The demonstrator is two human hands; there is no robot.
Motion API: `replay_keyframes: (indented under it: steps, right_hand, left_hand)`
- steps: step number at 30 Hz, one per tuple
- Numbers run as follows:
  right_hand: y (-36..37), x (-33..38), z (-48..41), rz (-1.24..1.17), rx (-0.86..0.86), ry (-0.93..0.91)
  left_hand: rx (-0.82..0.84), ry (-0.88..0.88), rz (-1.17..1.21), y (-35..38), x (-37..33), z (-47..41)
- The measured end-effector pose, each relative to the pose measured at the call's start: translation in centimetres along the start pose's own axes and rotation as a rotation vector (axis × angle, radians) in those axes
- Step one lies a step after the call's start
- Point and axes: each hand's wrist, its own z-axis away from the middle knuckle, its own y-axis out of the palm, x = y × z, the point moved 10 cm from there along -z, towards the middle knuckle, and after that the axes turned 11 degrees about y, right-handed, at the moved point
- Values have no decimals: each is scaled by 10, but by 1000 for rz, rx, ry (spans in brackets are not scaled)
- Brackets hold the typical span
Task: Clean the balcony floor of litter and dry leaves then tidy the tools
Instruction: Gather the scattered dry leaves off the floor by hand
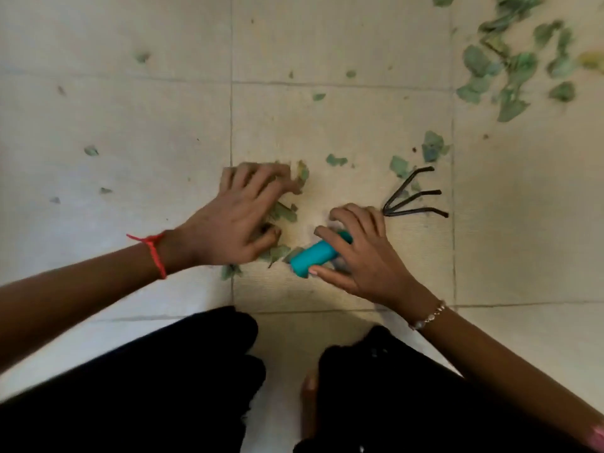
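While the left hand (242,217) claws at a small clump of leaves (282,212) mid-tile, its fingers bent and bunched over them, the right hand (359,256) is on the hand rake (313,258), fingers and thumb wrapped round the teal handle. The blur makes that grip look loose, but it reads as a hold.

Now the relation that matters: the rake's long axis runs lower left to upper right. Its handle end lies toward the left hand, and its three black prongs (415,201) fan out to the person's right, pointing away from the clump. So the tool faces the wrong way for the leaves under the left hand. It does face the scraps just beyond its prongs and, well apart at the upper right, the big leaf pile (510,70). The right hand is plainly the nearer one to that pile.

Room to move? There is broad floor (130,125) to the left and ahead, dotted only with small scraps. The person's dark-clad knees (196,371) close in from below, so any sweep toward the body runs short. By the look of it this is the gathering stage, far from finished, with the tools not yet tidied.
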Motion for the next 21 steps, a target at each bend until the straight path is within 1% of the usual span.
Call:
replay_keyframes:
  steps: [3,5,8,10,12,14,18,21]
  right_hand:
    - [-3,-4,1,-44,-33,-13]
    - [-9,-9,-3,-68,-87,0]
    - [-28,-22,-8,-114,-195,73]
    - [-41,-33,-1,-125,-224,146]
    - [-48,-47,14,-108,-202,218]
    - [-45,-62,36,-71,-146,283]
    - [-37,-87,79,13,-59,350]
    - [-48,-87,97,31,-94,369]
  left_hand:
    - [9,-50,60,3,14,2]
    - [22,-56,86,7,19,0]
    - [11,-20,55,5,18,-4]
    - [-29,-25,55,-7,11,-1]
    - [-58,-78,85,-16,3,7]
    - [-45,-84,99,-14,-12,16]
    - [79,32,68,14,-44,26]
    - [107,80,50,20,-56,27]
